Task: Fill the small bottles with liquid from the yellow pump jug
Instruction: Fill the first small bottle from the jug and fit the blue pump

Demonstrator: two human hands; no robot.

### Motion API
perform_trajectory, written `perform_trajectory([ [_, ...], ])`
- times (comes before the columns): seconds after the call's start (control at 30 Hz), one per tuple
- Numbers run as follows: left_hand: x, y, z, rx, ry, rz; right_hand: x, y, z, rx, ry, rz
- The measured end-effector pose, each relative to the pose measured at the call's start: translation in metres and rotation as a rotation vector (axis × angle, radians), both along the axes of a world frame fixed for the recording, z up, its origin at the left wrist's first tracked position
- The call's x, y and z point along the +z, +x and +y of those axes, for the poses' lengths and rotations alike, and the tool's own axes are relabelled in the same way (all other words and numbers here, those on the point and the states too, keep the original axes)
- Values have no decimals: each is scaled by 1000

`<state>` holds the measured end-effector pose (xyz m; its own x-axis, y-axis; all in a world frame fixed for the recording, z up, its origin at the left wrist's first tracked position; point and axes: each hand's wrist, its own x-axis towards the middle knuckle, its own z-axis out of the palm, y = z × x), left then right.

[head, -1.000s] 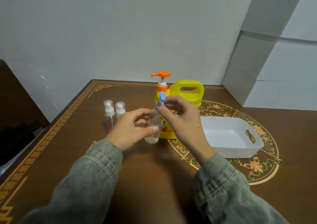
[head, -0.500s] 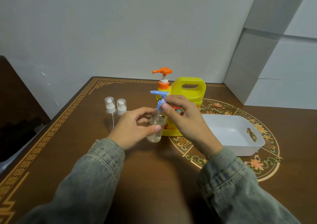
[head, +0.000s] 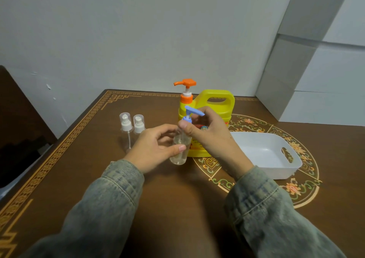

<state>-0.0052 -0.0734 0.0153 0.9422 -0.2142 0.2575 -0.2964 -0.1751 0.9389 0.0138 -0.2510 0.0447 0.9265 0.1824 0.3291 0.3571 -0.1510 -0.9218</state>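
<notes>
A small clear bottle with liquid in it stands on the table just in front of the yellow pump jug. My left hand grips the bottle's body. My right hand pinches the collar of its blue pump cap, which sits on the bottle's neck with the spout pointing right. The jug has an orange pump head and stands upright behind my hands. Two more small clear bottles with white spray caps stand to the left.
A white plastic basket sits to the right of the jug on the brown patterned table. White boxes are stacked at the back right against the wall. A dark chair stands at the left edge.
The blue pump cap has turned on the bottle under my right fingers: its spout now points right. Both hands stayed on the bottle, and the view drew slightly closer.
</notes>
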Motion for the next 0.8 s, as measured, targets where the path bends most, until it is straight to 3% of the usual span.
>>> perform_trajectory([
  [0.8,3,-3,-3,-76,-18,9,-1,2,-13,137,-25,-38],
])
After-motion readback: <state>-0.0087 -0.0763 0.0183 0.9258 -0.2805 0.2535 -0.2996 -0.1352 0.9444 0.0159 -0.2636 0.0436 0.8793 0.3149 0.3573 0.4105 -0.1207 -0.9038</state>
